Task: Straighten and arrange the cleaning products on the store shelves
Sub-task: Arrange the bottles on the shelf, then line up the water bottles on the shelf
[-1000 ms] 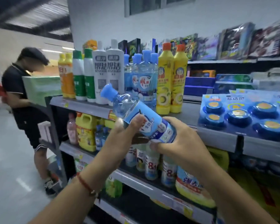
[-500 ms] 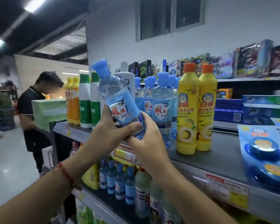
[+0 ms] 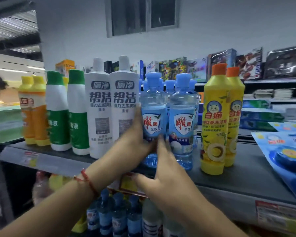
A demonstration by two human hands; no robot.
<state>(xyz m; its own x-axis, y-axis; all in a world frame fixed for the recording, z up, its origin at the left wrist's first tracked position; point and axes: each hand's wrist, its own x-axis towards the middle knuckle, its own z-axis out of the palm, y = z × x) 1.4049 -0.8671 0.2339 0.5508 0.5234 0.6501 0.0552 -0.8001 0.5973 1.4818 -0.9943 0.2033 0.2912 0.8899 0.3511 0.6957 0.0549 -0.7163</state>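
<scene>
**Upright now: a blue-capped bottle stands in the top-shelf row**

Partly hidden by both hands, the clear blue-capped detergent bottle (image 3: 153, 117) stands upright on the top shelf (image 3: 232, 183), its base covered. The left hand (image 3: 135, 144) wraps its lower left side, thumb across the label; the right hand (image 3: 162, 170) is loose, fingers spread, one fingertip touching the bottle's lower right. Its shield label reads 雕牌 and 全效; smaller print is blurred. Just beside it on the right stands a matching bottle (image 3: 182, 124), more blue caps behind. Touching on the left are two white bottles (image 3: 111, 108) marked 厕净 帮洁. Farther left, green-and-white bottles (image 3: 67, 112) show only 液. To the right, yellow 白猫 dish-soap bottles (image 3: 214, 120) stand apart. Bottles on the lower shelf (image 3: 117, 214) are dim and unreadable.
</scene>
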